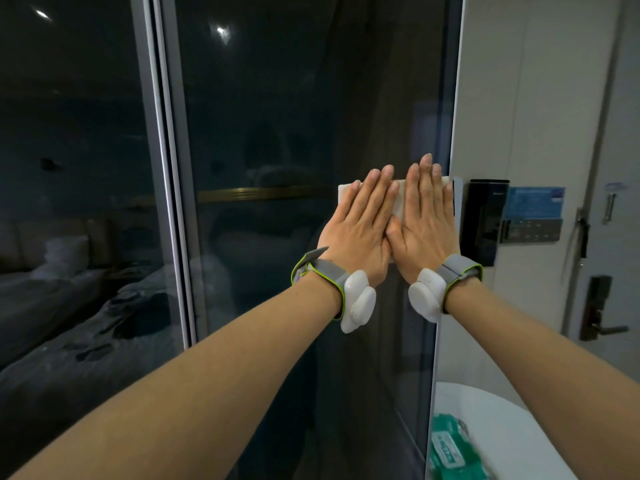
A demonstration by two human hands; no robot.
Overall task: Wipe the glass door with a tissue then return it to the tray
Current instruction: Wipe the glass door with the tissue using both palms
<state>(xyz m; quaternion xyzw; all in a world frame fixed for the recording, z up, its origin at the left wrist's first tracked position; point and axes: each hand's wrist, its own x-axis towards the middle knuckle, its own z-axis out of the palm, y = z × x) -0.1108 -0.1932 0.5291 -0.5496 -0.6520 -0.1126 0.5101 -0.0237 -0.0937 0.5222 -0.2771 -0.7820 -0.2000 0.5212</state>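
Observation:
A dark glass door (277,133) in a grey metal frame fills the view ahead. A white tissue (346,192) lies flat against the glass near the door's right edge. My left hand (360,223) and my right hand (427,220) press side by side on the tissue, palms flat, fingers together and pointing up. The hands cover most of the tissue; its top left corner, a strip between the hands and its right edge show. Each wrist wears a grey strap with a white device.
A second glass pane (69,168) at left reflects a bed. Right of the door stand a white wall, a black wall panel (483,220) and a door with a handle (602,311). A green tissue pack (450,448) lies on a white round surface (512,427) at bottom right.

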